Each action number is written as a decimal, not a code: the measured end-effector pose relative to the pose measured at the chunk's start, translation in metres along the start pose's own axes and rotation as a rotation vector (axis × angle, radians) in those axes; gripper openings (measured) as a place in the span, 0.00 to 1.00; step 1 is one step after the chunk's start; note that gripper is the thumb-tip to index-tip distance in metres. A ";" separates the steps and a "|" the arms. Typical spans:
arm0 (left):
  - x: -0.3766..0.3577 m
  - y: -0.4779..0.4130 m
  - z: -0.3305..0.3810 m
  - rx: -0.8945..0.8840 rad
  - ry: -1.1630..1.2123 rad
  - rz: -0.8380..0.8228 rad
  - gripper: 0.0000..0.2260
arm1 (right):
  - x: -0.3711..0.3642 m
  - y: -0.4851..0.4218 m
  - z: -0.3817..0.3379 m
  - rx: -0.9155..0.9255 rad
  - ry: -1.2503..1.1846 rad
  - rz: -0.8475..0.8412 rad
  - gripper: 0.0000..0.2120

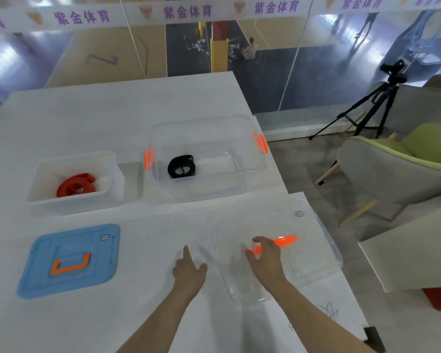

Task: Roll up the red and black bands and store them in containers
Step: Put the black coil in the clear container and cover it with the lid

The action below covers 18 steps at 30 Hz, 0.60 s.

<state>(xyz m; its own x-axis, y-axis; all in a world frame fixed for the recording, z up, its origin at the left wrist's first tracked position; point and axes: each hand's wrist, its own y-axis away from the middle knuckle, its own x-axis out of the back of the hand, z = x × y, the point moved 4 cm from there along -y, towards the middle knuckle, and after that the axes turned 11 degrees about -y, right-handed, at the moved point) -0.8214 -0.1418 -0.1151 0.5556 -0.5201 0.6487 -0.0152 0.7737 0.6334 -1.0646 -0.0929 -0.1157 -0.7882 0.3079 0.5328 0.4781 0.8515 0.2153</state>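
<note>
A rolled red band lies inside a small white container at the left. A rolled black band lies inside a larger clear container with orange side latches. In front of me a clear lid with an orange handle lies flat on the table. My right hand hovers over that lid with fingers spread, just touching or above the handle's left end. My left hand rests at the lid's left edge, index finger extended, holding nothing.
A blue lid with an orange handle lies flat at the near left. The white table ends at the right, where a grey-green armchair and a black tripod stand. Glass panels run behind the table.
</note>
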 end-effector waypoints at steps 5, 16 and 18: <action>-0.006 -0.013 0.005 -0.048 -0.139 -0.012 0.32 | 0.032 -0.013 0.025 -0.103 0.237 -0.080 0.20; -0.053 -0.014 0.014 -0.209 -0.295 -0.126 0.28 | 0.015 -0.006 0.054 -0.194 0.445 -0.415 0.29; -0.054 -0.015 0.015 -0.232 -0.320 -0.108 0.28 | 0.001 -0.005 0.044 -0.172 0.357 -0.472 0.31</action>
<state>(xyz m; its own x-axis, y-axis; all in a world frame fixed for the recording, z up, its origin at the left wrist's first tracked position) -0.8637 -0.1305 -0.1534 0.2562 -0.6608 0.7055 0.2369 0.7505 0.6170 -1.0846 -0.0783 -0.1520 -0.7662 -0.2719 0.5822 0.1882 0.7713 0.6080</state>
